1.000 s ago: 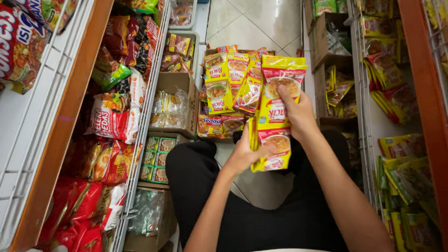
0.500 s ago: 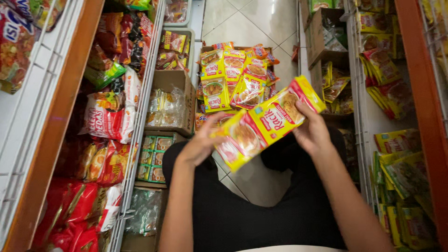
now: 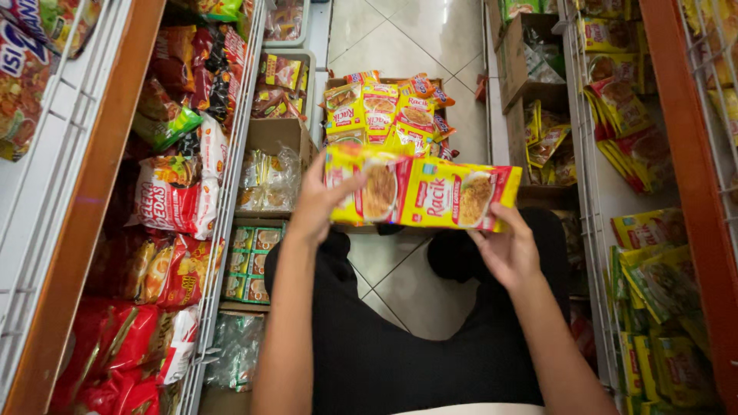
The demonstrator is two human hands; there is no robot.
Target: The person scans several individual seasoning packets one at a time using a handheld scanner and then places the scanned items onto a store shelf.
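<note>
Narrow shop aisle, seen from above; the person crouches on a pale tiled floor (image 3: 400,288), in black trousers.

Two hands are in view, both the person's own. Both hold one strip of yellow seasoning sachets (image 3: 423,192) level above the knees. Two sachet faces can be counted on the strip, each printed with a plate of food; whether more lie behind cannot be told.

The left hand (image 3: 321,201) is closed on the strip's left end, thumb across the front face. The right hand (image 3: 503,250) grips the lower right corner from underneath, fingers curled behind.

Just beyond the strip stands one open cardboard box (image 3: 388,111) packed with similar yellow sachets, about five faces showing.

Left rack (image 3: 223,223): red and white snack bags, stacked. Right rack (image 3: 588,200): yellow packets, too many to count.
</note>
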